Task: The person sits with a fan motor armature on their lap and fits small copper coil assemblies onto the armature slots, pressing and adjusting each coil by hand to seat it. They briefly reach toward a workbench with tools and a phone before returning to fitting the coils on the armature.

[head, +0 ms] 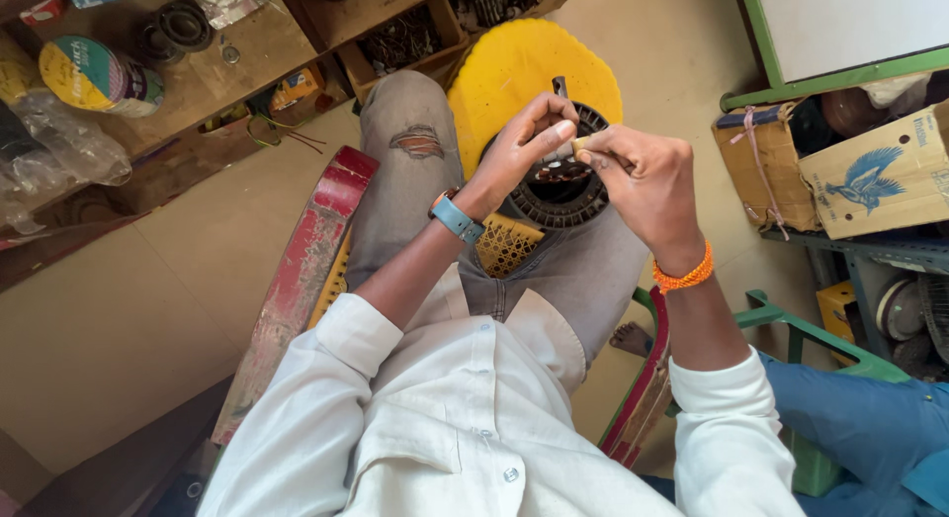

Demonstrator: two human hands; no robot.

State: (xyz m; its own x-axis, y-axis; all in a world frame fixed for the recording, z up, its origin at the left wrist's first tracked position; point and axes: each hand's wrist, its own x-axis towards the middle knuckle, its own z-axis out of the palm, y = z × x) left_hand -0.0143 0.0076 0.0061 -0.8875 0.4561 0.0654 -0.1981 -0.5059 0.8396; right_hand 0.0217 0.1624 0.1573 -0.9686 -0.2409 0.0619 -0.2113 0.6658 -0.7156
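Note:
I sit on a woven chair with a black, ring-shaped metal motor core (560, 189) resting on my lap against a yellow stool (514, 67). My left hand (529, 141), with a blue watch at the wrist, pinches a small pale strip just above the core. My right hand (643, 176), with an orange bead bracelet at the wrist, pinches the other end of the same small piece, fingertips touching the left hand's. The piece itself is mostly hidden by my fingers.
A low wooden bench (198, 72) with a tape roll, bearings and plastic bags stands at the upper left. Cardboard boxes (870, 171) sit on a rack at the right. A person in blue clothing (870, 428) sits at the lower right beside a green frame.

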